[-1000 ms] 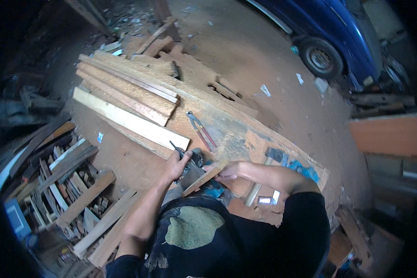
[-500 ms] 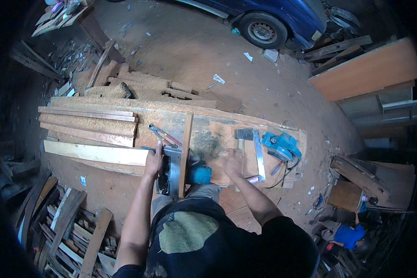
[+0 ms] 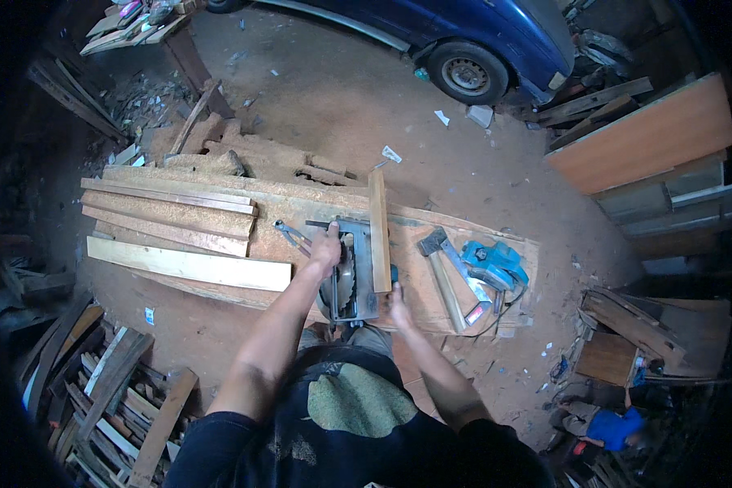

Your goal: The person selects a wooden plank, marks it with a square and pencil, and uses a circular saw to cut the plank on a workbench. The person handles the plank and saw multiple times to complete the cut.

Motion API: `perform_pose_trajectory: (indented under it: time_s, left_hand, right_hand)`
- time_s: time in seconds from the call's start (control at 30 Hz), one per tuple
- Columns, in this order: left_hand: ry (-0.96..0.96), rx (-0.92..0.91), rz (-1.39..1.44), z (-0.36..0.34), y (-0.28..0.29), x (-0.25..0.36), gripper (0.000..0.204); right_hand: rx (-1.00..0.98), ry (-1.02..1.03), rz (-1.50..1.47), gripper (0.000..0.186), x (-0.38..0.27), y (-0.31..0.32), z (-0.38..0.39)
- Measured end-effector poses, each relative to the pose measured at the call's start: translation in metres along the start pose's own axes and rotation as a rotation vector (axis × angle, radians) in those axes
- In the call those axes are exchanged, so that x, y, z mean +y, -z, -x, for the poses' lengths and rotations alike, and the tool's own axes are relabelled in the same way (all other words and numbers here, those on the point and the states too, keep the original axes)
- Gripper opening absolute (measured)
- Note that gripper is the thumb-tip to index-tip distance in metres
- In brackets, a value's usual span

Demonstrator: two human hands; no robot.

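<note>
A circular saw [image 3: 364,281] rests with its grey base plate up and its toothed blade [image 3: 347,272] showing. My left hand [image 3: 326,246] is closed on the far left edge of its base. A wooden strip [image 3: 379,232] lies along the plate's right side and reaches past its far end. Beside the strip's near end, my right hand [image 3: 398,309] is open, next to the saw's mostly hidden teal motor housing. Pincers [image 3: 289,233] lie just left of the saw. To the right are a hammer [image 3: 445,281], a metal square [image 3: 464,272] and a teal electric planer [image 3: 494,264].
Sawdust-covered boards [image 3: 171,211] and a pale plank [image 3: 187,264] occupy the workbench's left side. Scrap wood [image 3: 114,398] is piled at lower left. A blue vehicle [image 3: 472,41] stands beyond the bench. Another person [image 3: 610,424] is at lower right.
The saw and wooden strip have shifted right and away from my body, my left hand moving with them. My right hand has come nearer to the saw. The hammer now lies at a slant.
</note>
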State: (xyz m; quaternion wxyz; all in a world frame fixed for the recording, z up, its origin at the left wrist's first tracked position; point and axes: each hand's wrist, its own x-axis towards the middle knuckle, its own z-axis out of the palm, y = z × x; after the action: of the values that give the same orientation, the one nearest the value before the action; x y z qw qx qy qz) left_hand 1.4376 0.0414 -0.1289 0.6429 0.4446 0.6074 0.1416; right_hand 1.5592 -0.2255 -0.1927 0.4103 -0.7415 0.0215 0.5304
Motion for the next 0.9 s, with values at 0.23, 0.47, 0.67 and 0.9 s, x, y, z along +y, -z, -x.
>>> perform_pose_trajectory:
  time_s: [0.23,0.47,0.67,0.9]
  left_hand:
    - [0.032,-0.005,0.013,0.016,-0.028,0.040,0.053]
    - [0.226,0.055,-0.120,-0.043,-0.021,0.043,0.047]
    - [0.297,-0.319,0.240,-0.155,0.002,0.026,0.034]
    - [-0.021,-0.283,0.130,-0.106,0.034,0.009,0.041]
  right_hand:
    - [0.046,-0.187,-0.491,0.059,-0.042,-0.068,0.063]
    - [-0.167,-0.016,-0.546,0.057,-0.084,-0.066,0.067]
    - [-0.037,0.002,-0.362,0.031,-0.134,-0.073,0.029]
    - [0.019,-0.098,-0.198,0.031,-0.202,-0.089,-0.003]
